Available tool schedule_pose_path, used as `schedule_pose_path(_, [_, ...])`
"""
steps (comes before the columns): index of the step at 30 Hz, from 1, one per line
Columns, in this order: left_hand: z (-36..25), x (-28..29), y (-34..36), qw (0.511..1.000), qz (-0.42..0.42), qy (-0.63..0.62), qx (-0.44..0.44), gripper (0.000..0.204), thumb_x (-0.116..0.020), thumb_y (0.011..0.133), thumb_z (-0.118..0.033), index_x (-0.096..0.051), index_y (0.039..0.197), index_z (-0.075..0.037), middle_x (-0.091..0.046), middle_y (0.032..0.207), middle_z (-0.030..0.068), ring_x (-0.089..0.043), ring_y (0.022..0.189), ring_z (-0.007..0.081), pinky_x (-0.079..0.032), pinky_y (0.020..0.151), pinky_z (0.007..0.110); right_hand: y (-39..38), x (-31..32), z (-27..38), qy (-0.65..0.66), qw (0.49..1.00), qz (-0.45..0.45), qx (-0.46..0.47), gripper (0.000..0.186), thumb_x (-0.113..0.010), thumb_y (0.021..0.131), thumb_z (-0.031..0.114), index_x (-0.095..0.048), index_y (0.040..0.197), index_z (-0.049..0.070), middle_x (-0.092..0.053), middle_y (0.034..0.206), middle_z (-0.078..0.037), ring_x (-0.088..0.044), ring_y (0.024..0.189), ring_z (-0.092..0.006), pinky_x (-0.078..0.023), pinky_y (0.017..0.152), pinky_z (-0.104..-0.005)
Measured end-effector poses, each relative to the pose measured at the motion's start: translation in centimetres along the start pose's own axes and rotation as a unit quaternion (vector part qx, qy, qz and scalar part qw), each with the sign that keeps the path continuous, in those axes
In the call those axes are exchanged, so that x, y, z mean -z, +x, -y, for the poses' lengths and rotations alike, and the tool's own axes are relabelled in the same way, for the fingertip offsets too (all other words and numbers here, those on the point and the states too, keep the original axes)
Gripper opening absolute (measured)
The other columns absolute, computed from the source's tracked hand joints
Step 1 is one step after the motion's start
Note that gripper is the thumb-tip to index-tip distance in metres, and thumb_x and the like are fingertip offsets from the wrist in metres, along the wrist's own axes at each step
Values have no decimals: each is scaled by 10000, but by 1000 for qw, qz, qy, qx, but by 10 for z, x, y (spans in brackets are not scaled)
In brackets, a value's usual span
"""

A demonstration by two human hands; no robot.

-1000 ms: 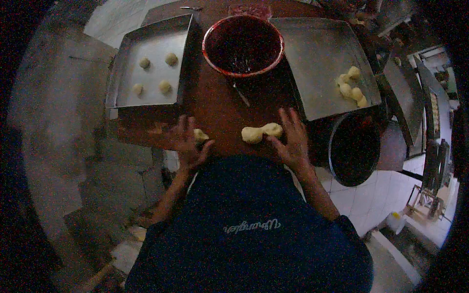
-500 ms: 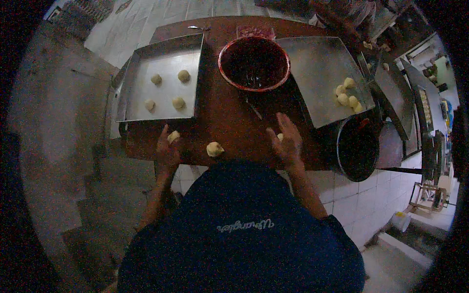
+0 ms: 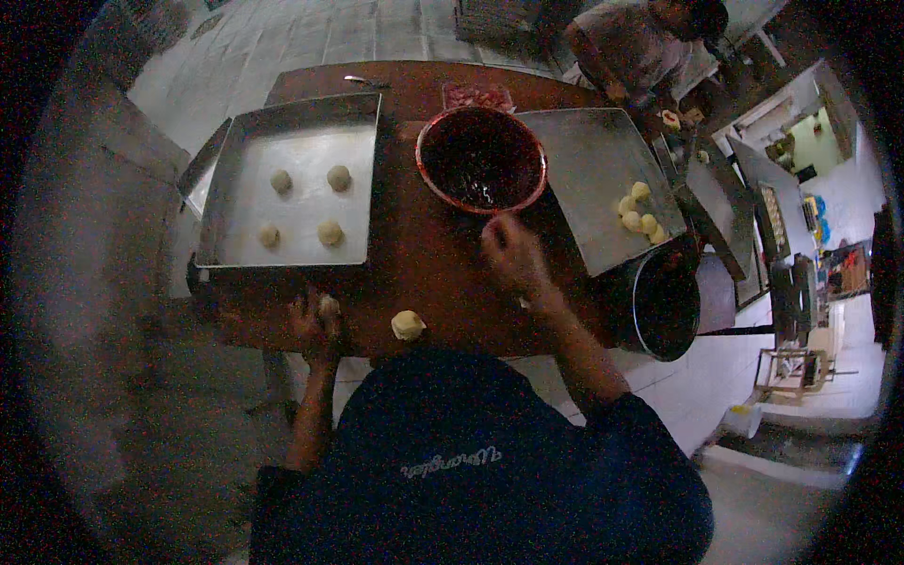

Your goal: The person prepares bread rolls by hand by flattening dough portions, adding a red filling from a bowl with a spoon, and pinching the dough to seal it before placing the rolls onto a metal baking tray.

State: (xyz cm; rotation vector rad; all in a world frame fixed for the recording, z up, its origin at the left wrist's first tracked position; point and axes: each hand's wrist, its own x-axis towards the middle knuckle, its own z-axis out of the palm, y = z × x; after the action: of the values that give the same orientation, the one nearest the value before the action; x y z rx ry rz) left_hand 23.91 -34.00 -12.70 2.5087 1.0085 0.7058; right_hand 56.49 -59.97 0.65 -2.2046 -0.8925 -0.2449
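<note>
My left hand [image 3: 313, 330] is at the near left of the brown table, its fingers curled around a pale dough ball [image 3: 328, 308]. My right hand [image 3: 516, 256] reaches to the near rim of a round bowl [image 3: 423, 174] with a red-stained edge and dark contents. Its fingers are bent together; what they hold, if anything, is hidden. A second dough ball [image 3: 408, 326] lies on the table between my arms. Beside my right forearm a small pale piece [image 3: 524, 303] shows, mostly covered.
A metal tray [image 3: 221, 217] with several spaced dough balls stands left; another tray [image 3: 589, 160], right, bears a dough cluster [image 3: 642, 215]. A dark round container [image 3: 667, 306] stands near right. Behind the bowl lies a reddish pack [image 3: 476, 95]. A person [image 3: 626, 47] is at the far right.
My right hand has left the small dough piece, moved forward to the bowl's near rim and closed its fingers. My left hand stays by its dough ball. The view has shifted.
</note>
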Motion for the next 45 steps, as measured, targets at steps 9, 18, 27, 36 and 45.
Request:
schedule_pose_path(9, [-35,23,11,998,0,63,1,821,-758,833,-575,-571,1446,-62,-569,1365,325,-524,1268,538,-418,1077,633,112,47,-52,141,956,242,-83,235,-697,930,254,-679,1015,36,-701,897,-155,-708,866,-344,-567,785,-405])
schedule_pose_path(18, [-40,22,9,997,-38,62,11,731,-814,800,-531,-657,1320,-41,-563,1369,347,-518,1292,534,-441,1081,595,158,51,-58,59,880,469,-34,239,-737,858,233,-769,871,-4,-725,730,-73,-696,726,-190,-566,717,-360])
schedule_pose_path(27, [14,10,-14,989,18,-135,54,301,-722,920,-209,-735,1168,-40,-579,1400,283,-528,1340,429,-459,1089,539,114,52,-68,43,941,292,163,220,-734,866,252,-803,987,82,-771,848,-124,-737,766,-255,-569,741,-385])
schedule_pose_path(36, [-52,30,11,979,34,139,-147,465,-672,887,-95,-614,1346,-44,-681,1322,183,-655,1215,405,-519,1052,456,121,38,-91,115,938,323,-39,276,-658,931,243,-803,1034,32,-769,921,-78,-695,815,-151,-552,731,-325])
schedule_pose_path(45, [-58,-2,-9,977,157,82,-116,630,-689,846,-37,-528,1455,-33,-558,1470,233,-544,1363,403,-491,1092,491,111,12,-126,427,823,243,-286,305,-590,1004,215,-744,1202,42,-712,934,-13,-614,760,-117,-525,709,-312])
